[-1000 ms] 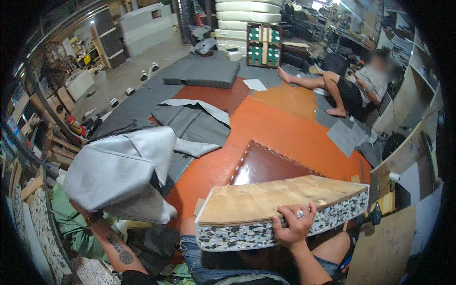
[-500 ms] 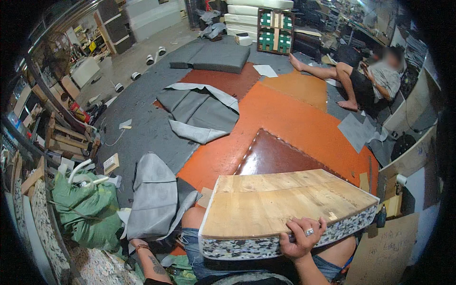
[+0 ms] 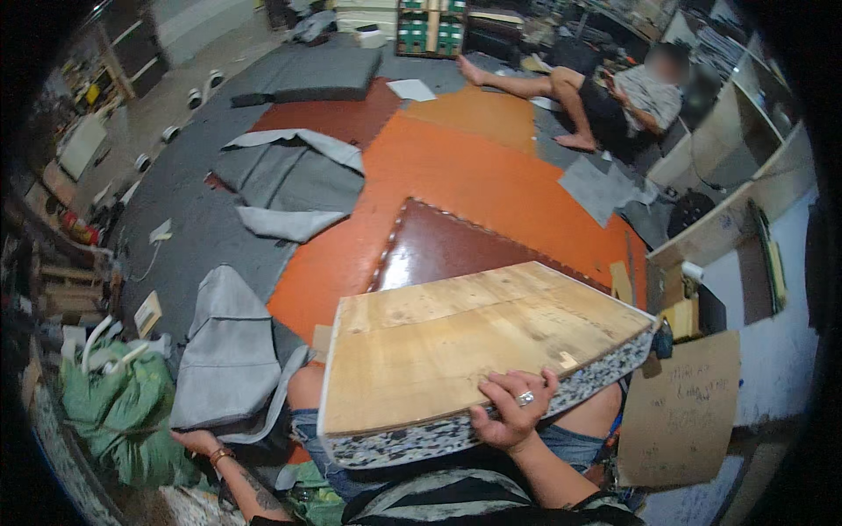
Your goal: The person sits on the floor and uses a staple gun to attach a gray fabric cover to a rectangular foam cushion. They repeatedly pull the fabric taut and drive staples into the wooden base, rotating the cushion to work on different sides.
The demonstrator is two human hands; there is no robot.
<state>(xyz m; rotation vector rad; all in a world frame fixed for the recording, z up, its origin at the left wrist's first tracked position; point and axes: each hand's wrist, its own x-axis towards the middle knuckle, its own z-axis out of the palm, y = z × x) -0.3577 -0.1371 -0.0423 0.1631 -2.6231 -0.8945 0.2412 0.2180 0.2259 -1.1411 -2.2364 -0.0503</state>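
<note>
Grasping the grey cover (image 3: 230, 355), left hand (image 3: 196, 441) has lowered it while right hand (image 3: 510, 410) grips wood-backed foam (image 3: 430, 351).

Head fisheye, looking down, board (image 3: 465, 342) near, rim perhaps unclear

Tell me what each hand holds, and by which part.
Right hand: wood-topped foam cushion, by its near edge. Left hand: apparently grey cover, by its lower-left corner.

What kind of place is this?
Probably an upholstery workshop: there's a foam-padded wooden board under the right hand, a grey cover at the left hand, and a green-webbed frame behind.
</note>
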